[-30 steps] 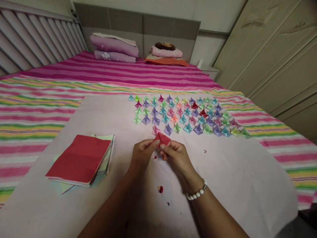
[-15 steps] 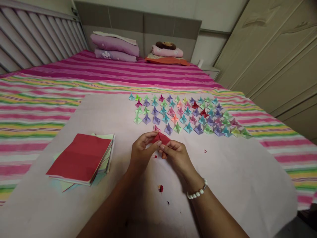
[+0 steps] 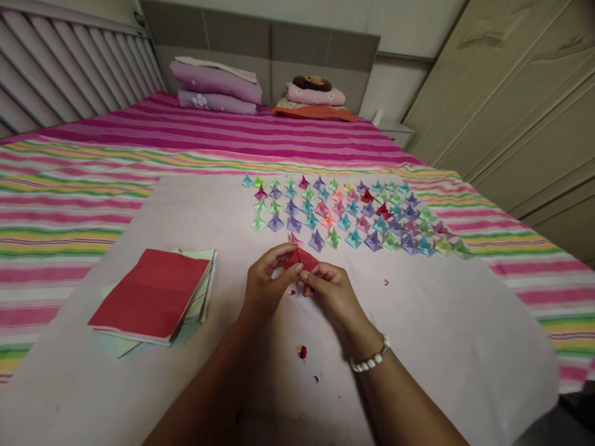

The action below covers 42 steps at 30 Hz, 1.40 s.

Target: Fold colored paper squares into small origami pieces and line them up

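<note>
A small folded piece of red paper (image 3: pixel 303 258) is held up between both hands, over the pale sheet (image 3: pixel 418 322). My left hand (image 3: pixel 268 277) pinches its left side, thumb in front and fingers behind. On its right lower edge, my right hand (image 3: pixel 332 286) grips it between thumb and fingers, and that wrist wears a white beaded bracelet (image 3: pixel 370 362). Just beyond my hands stand rows of folded paper boats (image 3: pixel 355 238) in many colours; a pink one (image 3: pixel 294 238) is partly hidden behind the red paper.
To the left lies a stack of paper squares, a red sheet (image 3: pixel 151 294) on top. Small scraps (image 3: pixel 302 352) dot the pale sheet near my arms. Striped bedding (image 3: pixel 539 248) surrounds it. Folded quilts (image 3: pixel 218 90) and a pillow stack (image 3: pixel 315 98) rest by the headboard (image 3: pixel 320 52).
Almost nothing differs. Both hands keep their hold on the red paper in the same place, and the view has shifted very slightly.
</note>
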Tool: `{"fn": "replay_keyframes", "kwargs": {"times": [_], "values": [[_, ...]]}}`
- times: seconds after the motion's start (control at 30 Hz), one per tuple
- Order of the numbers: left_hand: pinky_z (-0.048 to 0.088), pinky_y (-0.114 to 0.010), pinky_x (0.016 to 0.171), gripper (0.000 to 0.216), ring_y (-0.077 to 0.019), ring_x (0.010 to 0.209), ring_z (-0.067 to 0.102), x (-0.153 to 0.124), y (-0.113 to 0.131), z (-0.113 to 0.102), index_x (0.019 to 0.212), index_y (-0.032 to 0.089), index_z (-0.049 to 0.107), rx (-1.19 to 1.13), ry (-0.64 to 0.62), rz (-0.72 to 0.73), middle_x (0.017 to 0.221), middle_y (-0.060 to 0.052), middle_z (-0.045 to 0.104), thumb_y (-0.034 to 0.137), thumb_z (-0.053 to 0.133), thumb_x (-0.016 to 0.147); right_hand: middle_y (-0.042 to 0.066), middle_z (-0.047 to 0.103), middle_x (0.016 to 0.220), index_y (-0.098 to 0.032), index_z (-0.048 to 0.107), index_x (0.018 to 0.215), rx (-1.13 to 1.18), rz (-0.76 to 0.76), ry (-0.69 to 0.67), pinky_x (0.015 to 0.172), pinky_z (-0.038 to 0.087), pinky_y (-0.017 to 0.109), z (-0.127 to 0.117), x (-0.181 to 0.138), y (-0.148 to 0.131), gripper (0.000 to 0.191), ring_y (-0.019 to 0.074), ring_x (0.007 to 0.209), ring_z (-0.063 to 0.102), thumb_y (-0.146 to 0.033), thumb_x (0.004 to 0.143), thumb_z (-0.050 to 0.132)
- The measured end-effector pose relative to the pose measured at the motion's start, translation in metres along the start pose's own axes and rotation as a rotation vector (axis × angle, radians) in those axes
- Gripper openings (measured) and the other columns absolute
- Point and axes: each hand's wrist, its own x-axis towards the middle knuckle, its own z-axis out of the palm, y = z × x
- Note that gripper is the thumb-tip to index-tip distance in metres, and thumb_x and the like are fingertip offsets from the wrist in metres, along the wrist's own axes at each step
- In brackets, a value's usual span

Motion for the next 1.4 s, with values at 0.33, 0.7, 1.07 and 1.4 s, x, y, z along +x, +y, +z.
{"fn": "replay_keyframes", "kwargs": {"times": [0.33,0.7,1.07,1.4], "values": [[0.052,-0.032,0.084,0.029,-0.0191,0.092,0.067,0.0051,0.0008,-0.0017,0.085,0.015,0.067,-0.165,0.005,-0.159,0.103,-0.008,0.073,0.024,0.082,0.062,0.0,0.066,0.055,-0.018,0.064,0.056,0.071,0.047,-0.055,0.05,0.038,0.024,0.0022,-0.0003,0.0003,0.025,0.0095,0.046,0.051,-0.035,0.066,0.078],[0.05,-0.026,0.066,0.024,-0.0148,0.065,0.064,0.002,0.0066,-0.0008,0.085,0.014,0.07,-0.052,-0.102,-0.238,0.071,-0.003,0.071,0.034,0.073,0.073,-0.004,0.052,0.047,-0.017,0.058,0.054,-0.013,0.032,-0.032,0.044,0.022,0.024,-0.0023,-0.001,0.0025,0.033,0.0066,0.042,0.037,-0.038,0.077,0.071],[0.049,-0.027,0.072,0.025,-0.0173,0.081,0.065,0.0022,0.0074,-0.0021,0.094,0.017,0.075,0.015,-0.176,-0.28,0.088,-0.005,0.074,0.032,0.069,0.074,-0.005,0.047,0.045,-0.017,0.058,0.054,0.02,0.028,0.014,0.045,0.019,0.025,-0.0051,0.0008,0.0074,0.031,0.0074,0.043,0.032,-0.034,0.079,0.066],[0.048,-0.026,0.079,0.018,-0.0157,0.085,0.064,0.0041,0.0029,-0.0034,0.087,0.02,0.076,-0.014,-0.23,-0.171,0.093,-0.003,0.073,0.02,0.062,0.077,-0.004,0.052,0.048,-0.018,0.06,0.059,0.084,0.006,0.03,0.045,0.021,0.025,-0.0026,0.0012,0.0049,0.018,0.008,0.043,0.036,-0.026,0.075,0.061]]}}
